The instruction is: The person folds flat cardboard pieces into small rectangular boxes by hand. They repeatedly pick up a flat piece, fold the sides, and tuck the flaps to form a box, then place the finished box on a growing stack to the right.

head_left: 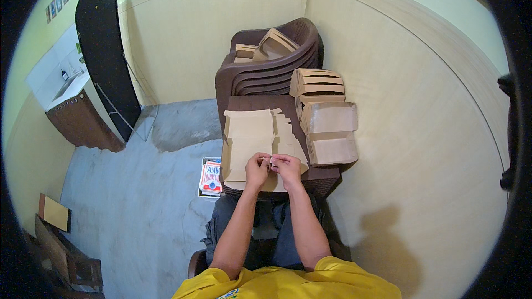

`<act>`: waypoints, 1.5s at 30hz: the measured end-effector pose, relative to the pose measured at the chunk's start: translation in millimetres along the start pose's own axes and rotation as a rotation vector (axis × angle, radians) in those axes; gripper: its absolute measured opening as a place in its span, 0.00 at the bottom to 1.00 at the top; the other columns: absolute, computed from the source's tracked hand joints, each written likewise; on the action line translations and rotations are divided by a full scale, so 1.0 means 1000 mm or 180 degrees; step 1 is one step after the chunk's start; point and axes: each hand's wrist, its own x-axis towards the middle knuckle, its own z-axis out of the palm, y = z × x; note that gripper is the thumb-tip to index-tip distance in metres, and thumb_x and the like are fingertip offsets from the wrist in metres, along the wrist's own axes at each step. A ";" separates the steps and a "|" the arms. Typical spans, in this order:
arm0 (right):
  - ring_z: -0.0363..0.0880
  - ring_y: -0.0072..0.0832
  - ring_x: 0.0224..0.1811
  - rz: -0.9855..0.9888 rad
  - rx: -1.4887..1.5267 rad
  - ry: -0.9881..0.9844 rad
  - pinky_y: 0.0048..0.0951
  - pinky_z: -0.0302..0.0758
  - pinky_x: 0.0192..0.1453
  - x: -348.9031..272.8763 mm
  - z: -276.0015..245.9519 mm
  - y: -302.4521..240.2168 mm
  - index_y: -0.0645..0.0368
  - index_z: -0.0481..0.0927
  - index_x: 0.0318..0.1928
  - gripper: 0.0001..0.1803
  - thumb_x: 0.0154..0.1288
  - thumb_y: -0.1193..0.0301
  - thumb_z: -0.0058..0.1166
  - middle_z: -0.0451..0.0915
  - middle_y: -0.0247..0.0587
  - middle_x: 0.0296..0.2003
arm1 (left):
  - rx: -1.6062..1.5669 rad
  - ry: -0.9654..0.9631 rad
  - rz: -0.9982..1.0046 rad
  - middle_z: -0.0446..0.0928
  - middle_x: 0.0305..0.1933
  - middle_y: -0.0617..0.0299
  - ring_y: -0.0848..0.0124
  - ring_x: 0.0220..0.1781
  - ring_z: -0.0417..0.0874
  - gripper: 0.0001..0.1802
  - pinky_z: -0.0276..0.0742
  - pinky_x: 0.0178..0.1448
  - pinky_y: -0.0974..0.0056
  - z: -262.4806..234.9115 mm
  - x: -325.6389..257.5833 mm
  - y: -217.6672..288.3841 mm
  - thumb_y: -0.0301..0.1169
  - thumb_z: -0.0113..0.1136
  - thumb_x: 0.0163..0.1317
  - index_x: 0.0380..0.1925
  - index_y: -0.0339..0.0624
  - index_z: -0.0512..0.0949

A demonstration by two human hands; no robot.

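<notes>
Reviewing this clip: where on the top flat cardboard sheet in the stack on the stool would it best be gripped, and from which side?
Probably at its near edge, from the person's side. The top flat cardboard sheet lies flat on the stack, so only its edges offer a pinch. Both the left hand and right hand already sit at that near edge, while the folded boxes crowd the right side.
</notes>
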 end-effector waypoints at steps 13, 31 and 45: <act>0.87 0.24 0.42 -0.0381 -0.0604 -0.0073 0.25 0.85 0.47 0.001 -0.004 0.008 0.68 0.89 0.51 0.10 0.71 0.81 0.67 0.89 0.39 0.41 | 0.0081 0.0397 -0.0047 0.90 0.39 0.57 0.68 0.41 0.90 0.04 0.85 0.49 0.62 0.009 -0.005 0.008 0.23 0.69 0.72 0.44 0.37 0.89; 0.79 0.49 0.67 -0.2381 -0.2594 0.0817 0.45 0.78 0.70 0.016 0.000 -0.021 0.59 0.85 0.60 0.25 0.61 0.75 0.71 0.78 0.53 0.63 | 0.1619 0.0826 0.1342 0.79 0.70 0.47 0.45 0.75 0.76 0.32 0.71 0.79 0.47 -0.096 -0.027 0.030 0.16 0.59 0.57 0.64 0.42 0.84; 0.85 0.41 0.54 -0.1684 -0.2642 0.0583 0.39 0.85 0.57 0.023 0.012 0.004 0.59 0.80 0.65 0.29 0.62 0.78 0.66 0.84 0.49 0.54 | 0.3075 0.0600 0.2524 0.74 0.74 0.46 0.50 0.74 0.76 0.33 0.74 0.77 0.45 -0.055 0.039 0.043 0.27 0.68 0.63 0.71 0.46 0.77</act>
